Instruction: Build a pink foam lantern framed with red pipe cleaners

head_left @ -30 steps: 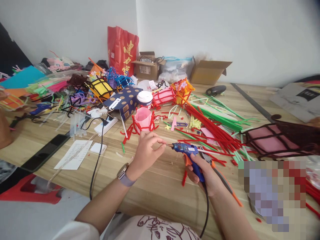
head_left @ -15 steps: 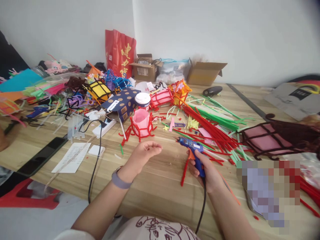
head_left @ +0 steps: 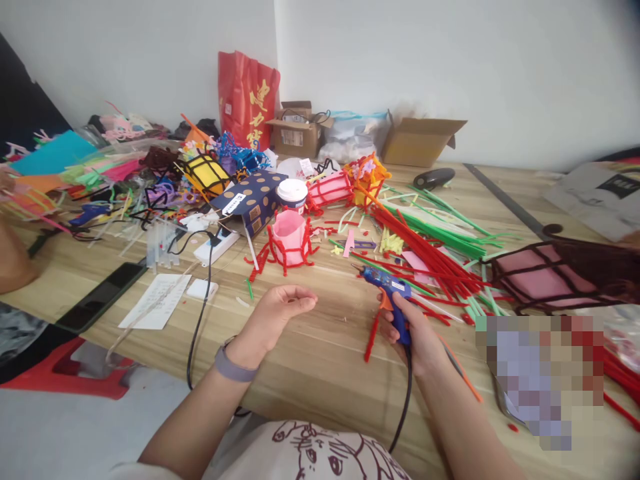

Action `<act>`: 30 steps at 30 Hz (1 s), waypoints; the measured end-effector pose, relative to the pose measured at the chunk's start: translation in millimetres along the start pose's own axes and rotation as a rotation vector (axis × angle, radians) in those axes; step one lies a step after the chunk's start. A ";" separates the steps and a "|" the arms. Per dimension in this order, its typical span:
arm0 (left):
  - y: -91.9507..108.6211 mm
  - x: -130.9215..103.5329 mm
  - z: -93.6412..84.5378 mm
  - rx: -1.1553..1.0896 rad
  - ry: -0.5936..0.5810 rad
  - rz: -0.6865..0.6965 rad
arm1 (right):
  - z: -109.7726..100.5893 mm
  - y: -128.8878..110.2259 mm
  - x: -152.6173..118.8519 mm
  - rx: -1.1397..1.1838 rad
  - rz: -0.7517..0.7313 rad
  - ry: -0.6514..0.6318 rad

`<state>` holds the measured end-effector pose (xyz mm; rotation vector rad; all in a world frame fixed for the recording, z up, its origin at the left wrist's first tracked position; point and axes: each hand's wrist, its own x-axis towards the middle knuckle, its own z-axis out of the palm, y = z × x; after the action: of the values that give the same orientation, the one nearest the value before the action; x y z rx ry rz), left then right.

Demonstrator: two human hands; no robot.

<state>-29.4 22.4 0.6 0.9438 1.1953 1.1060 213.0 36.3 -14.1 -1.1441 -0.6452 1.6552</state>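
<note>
In my right hand (head_left: 413, 333) is a blue hot glue gun (head_left: 385, 280) with an orange trigger, its nozzle pointing left. A short red pipe cleaner (head_left: 371, 339) lies or hangs just beside those fingers; whether they hold it I cannot tell. My left hand (head_left: 277, 313) hovers over the table with thumb and fingers pressed together; anything between the tips is too small to see. Beyond it stands a pink lantern (head_left: 290, 240) framed in red pipe cleaners. A loose bundle of red pipe cleaners (head_left: 430, 247) lies past the glue gun.
Clear sticks (head_left: 163, 243), a white power strip (head_left: 216, 248) and its black cord sit left. A lidded cup (head_left: 292, 195) stands behind the pink lantern. At right lies a brown-framed lantern (head_left: 545, 277). Cardboard boxes (head_left: 425, 141) line the wall. Another person's arm (head_left: 13, 263) shows far left.
The view has shifted slightly, so the table things appear further right. My left hand has drawn a little leftward, with its fingertips closer together. The glue gun stays in my right hand.
</note>
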 end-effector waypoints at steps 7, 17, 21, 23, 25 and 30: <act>-5.6 -20.5 -15.4 0.187 0.162 0.023 | -2.1 1.8 2.0 0.013 0.014 -0.036; -22.2 -48.5 -92.3 0.982 0.649 0.129 | 4.9 1.1 -1.7 -0.045 0.023 -0.004; -15.0 -38.2 -105.3 1.207 0.503 0.194 | 3.9 3.0 -0.5 -0.055 0.021 -0.022; -11.6 -31.9 -106.3 1.273 0.372 0.209 | 3.0 3.6 -0.3 -0.047 0.017 -0.013; -9.2 -25.8 -106.2 1.304 0.295 0.214 | 2.8 3.3 -0.8 -0.045 0.012 -0.008; -7.6 -10.6 -110.0 1.325 0.190 0.229 | 4.8 1.0 -3.1 -0.065 0.026 0.006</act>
<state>-137.4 9.2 -20.3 2.0186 2.0502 0.4486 208.4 33.5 -11.8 -1.2083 -0.6869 1.6626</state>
